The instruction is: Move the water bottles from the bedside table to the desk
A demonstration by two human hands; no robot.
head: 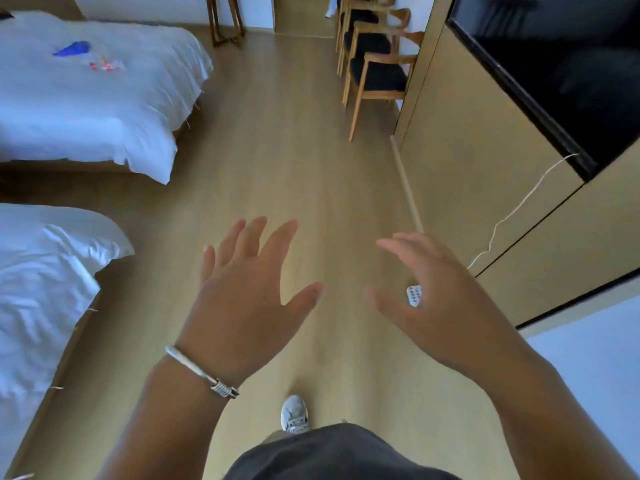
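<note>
While the floor [284, 161] is seen below, left hand [242, 292] and right hand [440, 299] are held above it — fingers spread, nothing gripped, beds [86, 98] left of it.

Two empty hands [249, 292] above floor [298, 150]

The floor [277, 150] looks like pale wood laminate, smooth with a soft sheen. Both beds carry white cloth covers [86, 98], matt and creased. The chairs [377, 74] have light wooden frames and dark matt seat pads. The wall panels [467, 161] look like smooth tan wood veneer, and the screen [561, 64] on them is glossy black. A bracelet [202, 372] on the left wrist is shiny silver metal. The shoe [294, 414] looks like grey cloth, and the trousers [329, 455] are dark matt fabric.
</note>
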